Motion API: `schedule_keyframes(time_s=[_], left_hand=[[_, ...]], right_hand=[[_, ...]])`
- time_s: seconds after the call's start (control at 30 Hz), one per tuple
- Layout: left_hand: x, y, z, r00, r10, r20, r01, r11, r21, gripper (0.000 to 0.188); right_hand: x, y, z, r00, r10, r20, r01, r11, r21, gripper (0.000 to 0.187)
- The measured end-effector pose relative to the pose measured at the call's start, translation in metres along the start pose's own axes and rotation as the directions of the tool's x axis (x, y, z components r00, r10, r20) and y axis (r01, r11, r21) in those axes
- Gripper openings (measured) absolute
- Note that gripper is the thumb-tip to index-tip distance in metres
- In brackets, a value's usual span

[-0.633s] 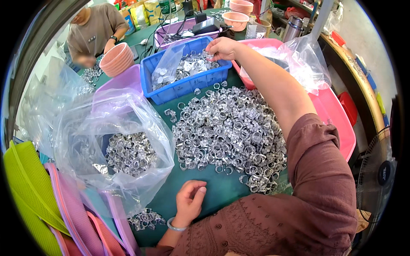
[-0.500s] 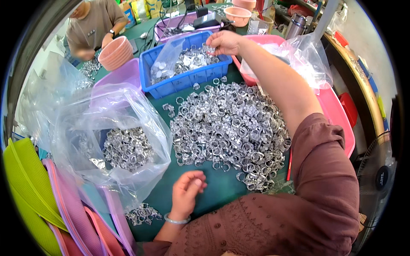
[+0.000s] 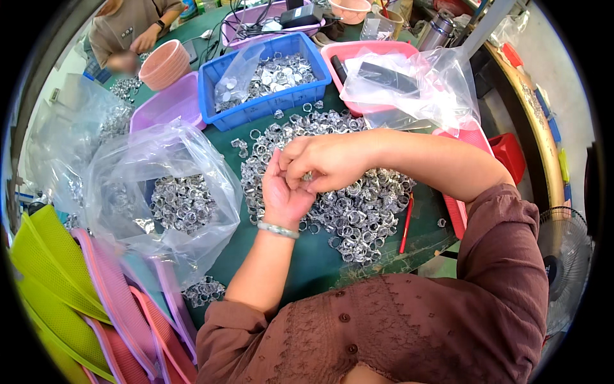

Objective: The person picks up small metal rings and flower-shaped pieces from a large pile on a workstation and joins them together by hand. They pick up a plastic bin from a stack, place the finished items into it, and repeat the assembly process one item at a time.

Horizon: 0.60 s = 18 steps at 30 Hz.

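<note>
Lying heaped, silver rings (image 3: 359, 223) spread beneath and around the right hand (image 3: 329, 161).

Work surface: green table (image 3: 430, 225) extends beneath the grip (image 3: 306, 168) and beyond it; its near edge, right of the grip and closer to the wearer, is scuffed. Grey metal post (image 3: 489, 29) stands beyond and right of the grip, slanted in this view. Well right of the grip: long bench (image 3: 542, 112), pale wooden edge, dark below; behind it, pale wall (image 3: 581, 96). Nearer the wearer, right: fan (image 3: 566, 269). Lighting bright over the table, darker beneath the bench.
</note>
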<state>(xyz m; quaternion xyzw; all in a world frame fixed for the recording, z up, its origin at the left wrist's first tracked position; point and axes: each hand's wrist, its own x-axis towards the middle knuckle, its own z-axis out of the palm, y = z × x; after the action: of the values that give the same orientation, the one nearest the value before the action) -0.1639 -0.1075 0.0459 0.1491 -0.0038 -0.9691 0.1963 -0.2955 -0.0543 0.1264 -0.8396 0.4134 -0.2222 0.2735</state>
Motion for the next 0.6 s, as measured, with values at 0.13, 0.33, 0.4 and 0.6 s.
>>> schedule_keyframes(time_s=[0.13,0.33,0.4,0.6], left_hand=[[-0.016,0.012,-0.008,0.996,-0.035,-0.079,0.037,0.999,0.013,0.019],[-0.027,0.018,-0.006,0.993,-0.009,-0.116,0.023,0.992,0.127,0.015],[-0.03,0.021,-0.006,0.987,0.011,-0.159,0.019,0.982,0.186,0.016],[-0.019,0.035,-0.002,0.981,0.042,-0.191,0.006,0.971,0.24,0.022]], right_hand=[[0.004,0.038,-0.046,0.975,0.162,-0.149,-0.172,0.983,-0.057,0.019],[-0.012,0.156,-0.101,0.605,0.663,-0.441,-0.794,0.468,-0.388,0.016],[-0.001,0.177,-0.098,0.646,0.623,-0.44,-0.759,0.466,-0.455,0.019],[0.042,0.172,-0.091,0.595,0.789,-0.149,-0.631,0.345,-0.695,0.036]])
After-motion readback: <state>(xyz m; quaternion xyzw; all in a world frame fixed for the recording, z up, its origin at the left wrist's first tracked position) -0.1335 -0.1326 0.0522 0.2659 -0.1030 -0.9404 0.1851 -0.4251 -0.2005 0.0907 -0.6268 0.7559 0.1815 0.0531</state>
